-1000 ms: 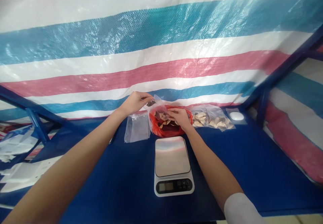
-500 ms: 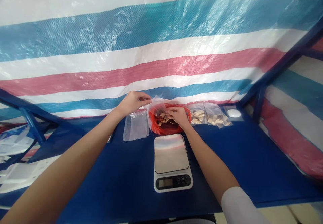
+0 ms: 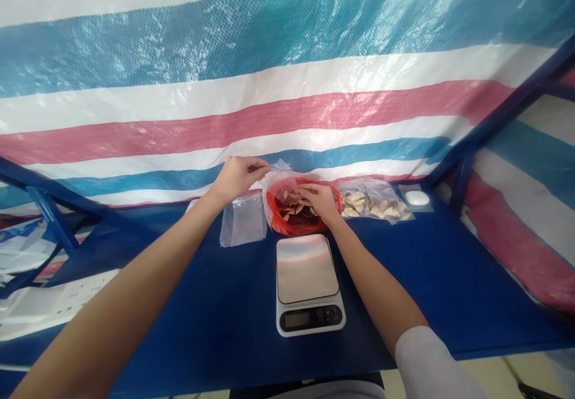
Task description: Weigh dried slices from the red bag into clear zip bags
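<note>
Logged from my remote station: left hand: anything between its fingers is hidden from me. Right hand: covers part of the clear plastic bag, hiding what its fingers touch. Pale pieces in the red bag: too small and glare-veiled for me to identify. Kitchen scale display: digits too small to read. White oval object: too small to identify. White sleeve: cut off by the lower edge.
</note>
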Action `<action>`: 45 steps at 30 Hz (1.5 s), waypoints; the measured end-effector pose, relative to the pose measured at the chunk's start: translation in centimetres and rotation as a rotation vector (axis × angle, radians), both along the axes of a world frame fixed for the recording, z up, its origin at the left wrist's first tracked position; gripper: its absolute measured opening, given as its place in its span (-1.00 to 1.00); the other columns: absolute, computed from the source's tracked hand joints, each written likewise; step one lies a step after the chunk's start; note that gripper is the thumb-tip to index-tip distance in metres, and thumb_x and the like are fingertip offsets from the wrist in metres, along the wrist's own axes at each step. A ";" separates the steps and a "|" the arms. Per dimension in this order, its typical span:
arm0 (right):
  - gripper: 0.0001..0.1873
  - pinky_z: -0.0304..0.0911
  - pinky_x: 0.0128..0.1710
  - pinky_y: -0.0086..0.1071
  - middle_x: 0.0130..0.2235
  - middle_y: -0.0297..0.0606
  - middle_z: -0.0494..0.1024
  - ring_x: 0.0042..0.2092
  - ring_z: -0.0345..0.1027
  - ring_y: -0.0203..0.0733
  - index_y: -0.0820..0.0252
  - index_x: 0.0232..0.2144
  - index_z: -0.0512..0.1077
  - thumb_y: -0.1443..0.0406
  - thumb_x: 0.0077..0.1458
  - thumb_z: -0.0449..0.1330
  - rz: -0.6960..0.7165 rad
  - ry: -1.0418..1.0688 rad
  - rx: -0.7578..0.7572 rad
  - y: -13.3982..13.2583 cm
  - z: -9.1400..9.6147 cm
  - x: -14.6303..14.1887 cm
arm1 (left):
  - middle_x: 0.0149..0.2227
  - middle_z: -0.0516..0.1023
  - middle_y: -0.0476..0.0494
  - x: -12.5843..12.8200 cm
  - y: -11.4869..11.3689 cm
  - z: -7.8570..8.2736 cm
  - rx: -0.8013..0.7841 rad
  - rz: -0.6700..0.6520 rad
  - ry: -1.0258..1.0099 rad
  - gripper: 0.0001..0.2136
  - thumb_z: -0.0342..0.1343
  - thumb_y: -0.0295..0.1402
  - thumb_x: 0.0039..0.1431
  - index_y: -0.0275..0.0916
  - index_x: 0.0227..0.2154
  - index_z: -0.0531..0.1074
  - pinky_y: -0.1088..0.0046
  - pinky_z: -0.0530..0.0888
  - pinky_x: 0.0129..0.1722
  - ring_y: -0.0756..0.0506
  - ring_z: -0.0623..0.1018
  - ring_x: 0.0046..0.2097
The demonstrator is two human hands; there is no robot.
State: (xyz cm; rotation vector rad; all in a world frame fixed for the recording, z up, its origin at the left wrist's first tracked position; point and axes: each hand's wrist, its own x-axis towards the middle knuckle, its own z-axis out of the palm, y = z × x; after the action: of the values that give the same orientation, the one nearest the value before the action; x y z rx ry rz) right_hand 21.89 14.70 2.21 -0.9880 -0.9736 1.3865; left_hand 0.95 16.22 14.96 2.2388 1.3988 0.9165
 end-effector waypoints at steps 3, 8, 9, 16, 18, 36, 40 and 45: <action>-0.66 0.53 -0.17 -0.26 -0.33 -0.22 0.65 -0.25 0.58 -0.12 0.23 -0.32 0.61 0.13 -0.13 0.42 0.025 -0.008 0.043 0.0 -0.1 -0.1 | -0.46 0.60 -0.09 0.1 0.0 -0.2 0.020 0.001 -0.018 -0.76 0.16 -0.17 0.12 -0.25 -0.43 0.57 0.41 0.44 -0.30 -0.08 0.54 -0.41; -0.64 0.54 -0.19 -0.24 -0.37 -0.24 0.65 -0.29 0.58 -0.11 0.23 -0.35 0.61 0.10 -0.19 0.42 0.022 0.013 0.064 -0.1 -0.2 -0.6 | -0.47 0.59 -0.08 -0.2 0.1 -0.3 0.035 -0.007 -0.044 -0.74 0.15 -0.15 0.14 -0.25 -0.42 0.56 0.42 0.42 -0.32 -0.06 0.52 -0.42; -0.64 0.54 -0.19 -0.24 -0.36 -0.24 0.65 -0.29 0.58 -0.11 0.22 -0.35 0.61 0.10 -0.19 0.42 0.015 0.014 0.064 -0.1 -0.2 -0.6 | -0.47 0.58 -0.08 -0.3 0.1 -0.3 0.037 -0.008 -0.046 -0.74 0.15 -0.15 0.14 -0.25 -0.41 0.56 0.42 0.41 -0.32 -0.06 0.51 -0.43; -0.69 0.52 -0.17 -0.22 -0.34 -0.25 0.66 -0.29 0.58 -0.09 0.19 -0.32 0.62 0.12 -0.09 0.35 -0.001 -0.085 0.112 -0.3 0.0 -0.8 | -0.44 0.60 -0.10 -0.7 0.1 0.0 0.076 -0.010 -0.062 -0.73 0.16 -0.14 0.15 -0.26 -0.39 0.58 0.42 0.42 -0.34 -0.06 0.52 -0.41; -0.69 0.51 -0.18 -0.22 -0.33 -0.24 0.66 -0.29 0.57 -0.08 0.18 -0.29 0.61 0.11 -0.05 0.32 -0.018 -0.120 0.144 -0.4 -0.1 -0.8 | -0.42 0.61 -0.11 -0.7 0.1 0.1 0.081 -0.015 -0.068 -0.74 0.17 -0.15 0.15 -0.26 -0.38 0.59 0.42 0.43 -0.33 -0.06 0.52 -0.40; -0.61 0.53 -0.24 -0.24 -0.38 -0.25 0.65 -0.32 0.58 -0.08 0.20 -0.33 0.59 0.04 -0.13 0.36 -0.030 -0.077 0.095 -0.8 0.1 -1.2 | -0.28 0.67 -0.16 0.4 -0.4 1.3 0.166 -0.070 0.027 -0.73 0.11 -0.16 0.19 -0.25 -0.36 0.60 0.38 0.48 -0.22 -0.12 0.58 -0.29; -0.62 0.53 -0.19 -0.23 -0.35 -0.25 0.67 -0.27 0.59 -0.05 0.19 -0.34 0.59 0.04 -0.14 0.37 -0.007 -0.045 0.066 -1.1 0.9 -1.2 | -0.29 0.67 -0.15 0.2 -0.4 1.8 0.117 -0.063 0.005 -0.74 0.13 -0.17 0.16 -0.24 -0.36 0.61 0.39 0.48 -0.21 -0.11 0.58 -0.30; -0.57 0.53 -0.18 -0.22 -0.35 -0.25 0.67 -0.26 0.60 -0.05 0.17 -0.27 0.58 0.04 -0.18 0.40 0.003 -0.027 0.017 -1.7 1.6 -0.7 | -0.32 0.66 -0.15 -0.4 -0.4 1.8 0.014 -0.044 -0.037 -0.71 0.20 -0.11 0.09 -0.24 -0.31 0.60 0.41 0.48 -0.27 -0.10 0.57 -0.35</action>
State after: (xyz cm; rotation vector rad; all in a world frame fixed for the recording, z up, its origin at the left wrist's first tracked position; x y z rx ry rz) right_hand 21.20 13.03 3.83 -0.9953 -1.0055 1.3681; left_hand 0.58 15.79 16.77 2.2414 1.3261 0.9515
